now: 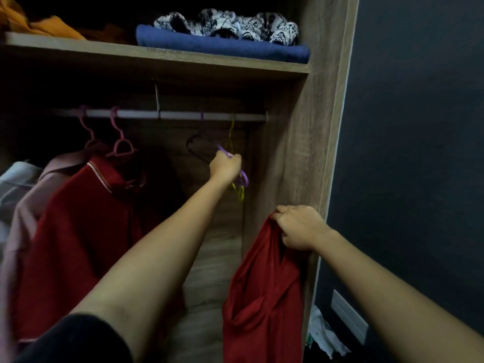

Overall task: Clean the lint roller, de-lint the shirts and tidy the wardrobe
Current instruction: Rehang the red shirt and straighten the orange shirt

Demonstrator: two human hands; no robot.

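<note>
- Your left hand (225, 165) reaches in below the right end of the rail (183, 115), fingers curled tight round the purple hanger (245, 178). A purple hook sits on the rail above your fist, so you seem to be gripping the hanger where it hangs, ready to lift it off.
- A yellow hanger (238, 191) hangs from the rail just beside the purple one, and its lower loop shows under your fist. I cannot tell whether your fingers catch it as well.
- A black hanger (196, 148) hangs empty from the rail just left of your fist, apart from your grip.
- Your right hand (301, 227) is lower than the rail and past its right end, close against the wardrobe's side panel (309, 127). Its fingers bunch the top of the red shirt (262, 297).
- Held by its top, the shirt hangs free below your fist, probably so the neck is at hand once the hanger comes over.
- Toward the left of the rail, a second red shirt (86, 231) hangs on one of the pink hangers (121, 142), with paler garments beside it. That leaves the right end free for the shirt you carry.
- Above the rail, the shelf (157, 57) carries a blue folded cloth (222, 45) with a patterned garment on top.
- The lint roller is not in view.
</note>
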